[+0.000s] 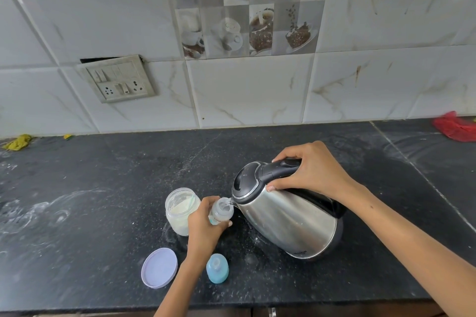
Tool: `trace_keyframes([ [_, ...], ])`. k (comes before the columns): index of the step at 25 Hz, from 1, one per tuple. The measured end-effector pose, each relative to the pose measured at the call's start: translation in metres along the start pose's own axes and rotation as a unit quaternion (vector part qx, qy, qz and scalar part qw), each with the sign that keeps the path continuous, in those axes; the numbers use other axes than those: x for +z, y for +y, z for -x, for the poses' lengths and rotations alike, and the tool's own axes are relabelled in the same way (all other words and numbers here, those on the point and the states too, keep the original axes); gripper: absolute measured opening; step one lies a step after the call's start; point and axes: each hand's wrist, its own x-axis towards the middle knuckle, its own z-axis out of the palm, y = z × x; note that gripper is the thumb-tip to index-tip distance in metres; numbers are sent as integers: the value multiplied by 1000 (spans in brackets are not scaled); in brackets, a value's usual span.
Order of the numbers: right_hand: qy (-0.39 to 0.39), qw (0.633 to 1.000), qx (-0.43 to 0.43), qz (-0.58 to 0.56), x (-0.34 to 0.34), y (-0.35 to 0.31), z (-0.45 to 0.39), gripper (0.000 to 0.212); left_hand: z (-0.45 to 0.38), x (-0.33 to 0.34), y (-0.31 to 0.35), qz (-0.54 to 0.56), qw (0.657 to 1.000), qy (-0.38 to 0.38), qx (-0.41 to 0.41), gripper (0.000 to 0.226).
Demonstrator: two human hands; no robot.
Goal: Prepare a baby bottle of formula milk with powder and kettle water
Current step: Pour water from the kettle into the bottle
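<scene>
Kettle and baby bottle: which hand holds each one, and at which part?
The right hand grips the kettle by its black handle on top. The left hand holds the baby bottle around its body, below the open neck.

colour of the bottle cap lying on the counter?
Light blue bottle cap, translucent; head view.

A single wide-angle view from a head-worn camera, looking forward and down from the front edge of a dark table (77,213). The near edge runs along the bottom of the frame, and a tiled wall (244,90) fills the top half. Both forearms reach in from below, close to the lens.
</scene>
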Motion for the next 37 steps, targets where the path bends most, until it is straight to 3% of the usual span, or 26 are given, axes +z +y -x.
trace_keyframes([
  [37, -4, 1000, -11, 10, 4, -2, -2, 47, 4, -2, 3, 1, 1000, 5, -9, 56],
])
